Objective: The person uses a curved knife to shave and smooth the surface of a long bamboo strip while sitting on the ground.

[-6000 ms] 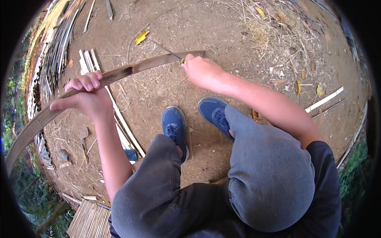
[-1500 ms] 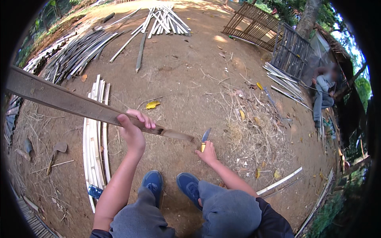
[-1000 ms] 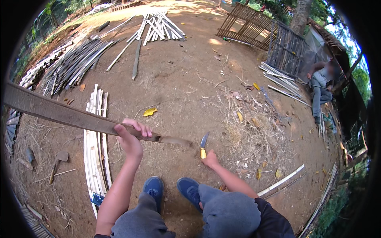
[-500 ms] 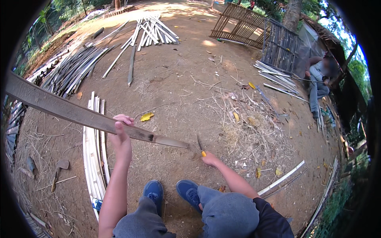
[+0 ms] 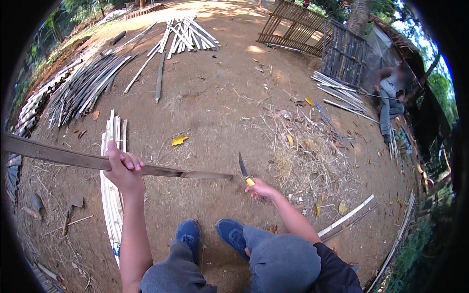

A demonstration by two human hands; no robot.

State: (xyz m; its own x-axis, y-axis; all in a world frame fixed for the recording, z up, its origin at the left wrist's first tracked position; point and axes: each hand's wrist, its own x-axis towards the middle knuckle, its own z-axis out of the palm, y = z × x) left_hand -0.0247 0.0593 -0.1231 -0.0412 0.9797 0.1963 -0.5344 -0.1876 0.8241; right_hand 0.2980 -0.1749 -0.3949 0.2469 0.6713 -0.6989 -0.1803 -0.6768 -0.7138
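Note:
A long grey-brown bamboo strip [image 5: 63, 152] runs from the left rim toward the middle, its paler, narrower end pointing right. My left hand [image 5: 123, 168] is closed around it, with the thumb on the upper side. In my right hand [image 5: 259, 188] is a knife [image 5: 243, 168] with a yellow handle and a dark, slightly curved blade pointing up and away from me. The blade stands just right of the strip's tip, apart from it. Beneath my left forearm, pale split bamboo strips [image 5: 108, 205] lie in a bundle on the ground.
More strips lie in a pale pile [image 5: 188, 36] far off and a dark pile [image 5: 88, 85] at left. Dry shavings [image 5: 312, 166] cover the dirt at right. A small hoe-like tool [image 5: 73, 205] lies at left. Another person [image 5: 391, 97] sits far right beside bamboo panels [image 5: 344, 56].
My left hand has slid left along the bamboo strip, which now lies closer to level. My right hand has turned slightly, showing more of the knife's yellow handle.

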